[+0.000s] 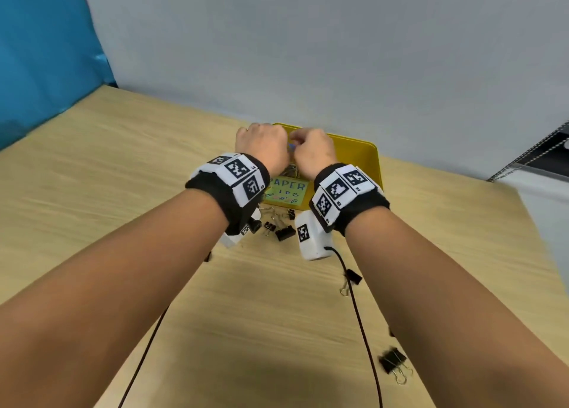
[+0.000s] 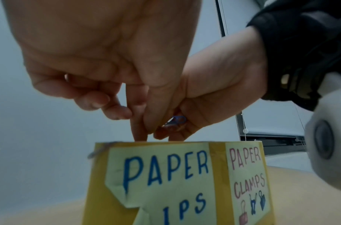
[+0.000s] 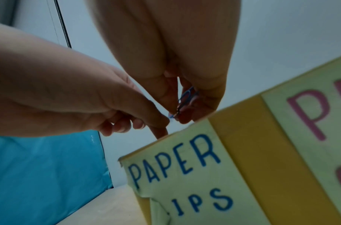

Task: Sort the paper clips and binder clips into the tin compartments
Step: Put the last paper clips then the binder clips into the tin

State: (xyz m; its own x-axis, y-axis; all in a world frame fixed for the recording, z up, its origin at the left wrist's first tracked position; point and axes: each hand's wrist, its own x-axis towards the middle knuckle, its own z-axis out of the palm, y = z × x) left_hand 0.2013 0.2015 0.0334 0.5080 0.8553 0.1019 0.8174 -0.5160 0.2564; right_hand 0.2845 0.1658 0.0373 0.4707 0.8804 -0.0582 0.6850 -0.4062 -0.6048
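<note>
We hold both hands together over the yellow tin [image 1: 368, 158], above its left side labelled for paper clips, so what we carry should drop into the matching compartment. Our right hand [image 1: 312, 153] curls its grip round a small bunch of paper clips [image 2: 176, 121], blue among them; our left hand [image 1: 261, 145] pinches at that bunch, apparently picking one free. On the bench [image 1: 123, 167] we count about six black binder clips [image 1: 284, 232], near the tin and nearer us.
</note>
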